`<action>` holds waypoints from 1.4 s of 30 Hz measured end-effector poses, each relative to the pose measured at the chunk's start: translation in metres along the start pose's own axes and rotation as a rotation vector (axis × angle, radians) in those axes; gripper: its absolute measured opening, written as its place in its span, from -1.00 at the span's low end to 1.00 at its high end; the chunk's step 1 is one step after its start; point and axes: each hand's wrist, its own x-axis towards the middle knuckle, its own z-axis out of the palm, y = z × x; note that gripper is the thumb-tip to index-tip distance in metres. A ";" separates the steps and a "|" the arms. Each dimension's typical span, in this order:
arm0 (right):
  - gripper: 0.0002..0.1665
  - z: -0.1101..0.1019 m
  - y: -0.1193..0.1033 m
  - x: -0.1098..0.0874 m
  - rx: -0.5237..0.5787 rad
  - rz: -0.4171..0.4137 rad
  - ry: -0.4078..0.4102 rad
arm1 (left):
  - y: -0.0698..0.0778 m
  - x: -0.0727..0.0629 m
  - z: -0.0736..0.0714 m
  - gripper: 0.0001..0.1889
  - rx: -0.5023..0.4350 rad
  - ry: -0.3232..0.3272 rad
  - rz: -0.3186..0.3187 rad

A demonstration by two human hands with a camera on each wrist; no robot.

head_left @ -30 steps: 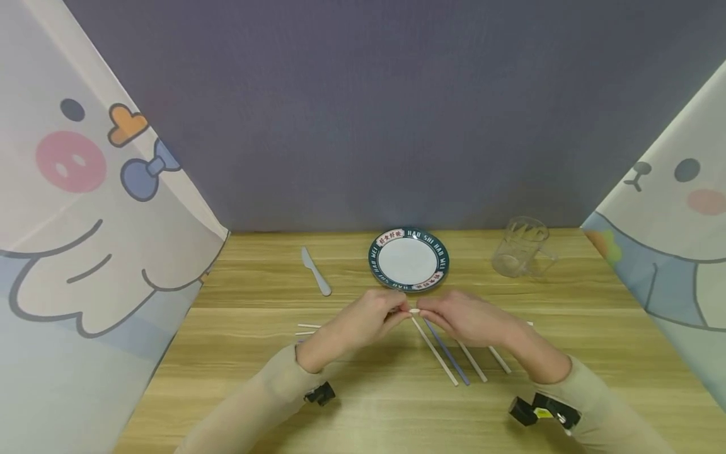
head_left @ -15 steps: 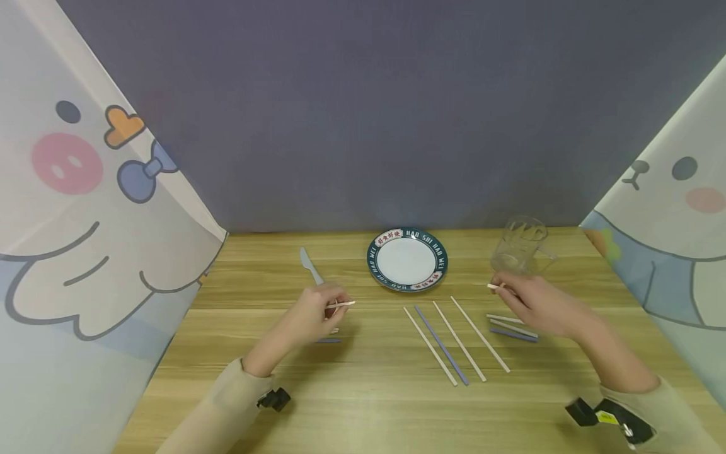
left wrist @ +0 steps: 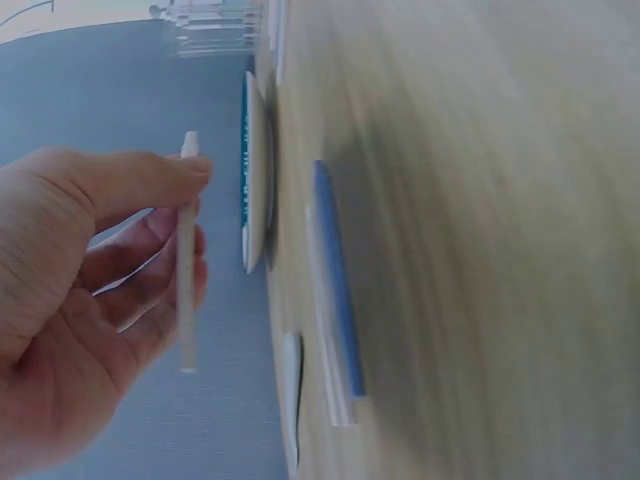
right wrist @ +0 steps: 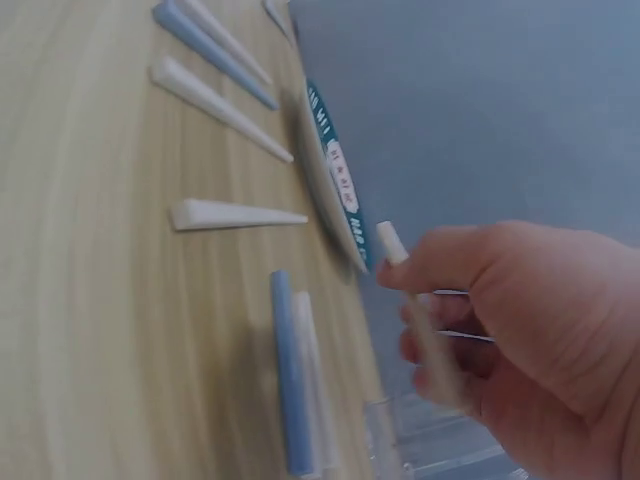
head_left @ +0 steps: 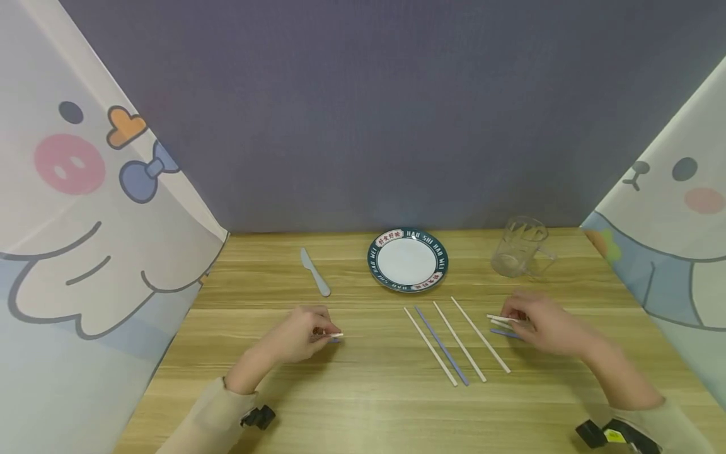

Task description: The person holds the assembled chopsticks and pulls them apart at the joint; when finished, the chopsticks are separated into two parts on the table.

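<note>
My left hand [head_left: 297,335] pinches a short thin white stick [left wrist: 187,290] between thumb and fingers. Below it on the table lie a short blue stick [left wrist: 340,290] and white ones [left wrist: 325,320] side by side. On the other side, my right hand [head_left: 547,323] pinches another short white stick [right wrist: 425,340], low over a second small group. That group has a short blue stick [right wrist: 290,370] and white ones [right wrist: 318,390], partly hidden by the hand in the head view. Between the hands, several longer sticks lie slanted in a row, including a blue stick [head_left: 442,345] and a white stick [head_left: 480,334].
A green-rimmed plate [head_left: 374,265] lies at the back middle of the wooden table [head_left: 363,410]. To its left is a pale knife [head_left: 315,272], to its right a clear mug [head_left: 518,246]. A grey wall [head_left: 363,126] stands behind, with cartoon-printed panels at both sides.
Both hands were together around a white stick near the plate. They have since moved apart, each with a short white stick, and come down over the small groups at left and right.
</note>
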 end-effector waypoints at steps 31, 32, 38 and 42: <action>-0.78 0.014 -0.001 -0.008 0.093 0.167 -0.169 | -0.017 -0.001 0.017 -0.93 -0.037 -0.136 -0.073; -0.78 0.014 -0.003 -0.007 0.080 0.155 -0.148 | -0.017 0.001 0.017 -0.93 -0.036 -0.132 -0.068; -0.83 0.015 -0.019 0.009 0.019 0.101 -0.057 | -0.004 0.025 0.016 -0.92 0.022 -0.091 -0.018; -0.84 0.020 -0.033 0.021 0.023 0.073 -0.046 | 0.010 0.051 0.017 -0.91 0.049 -0.073 0.036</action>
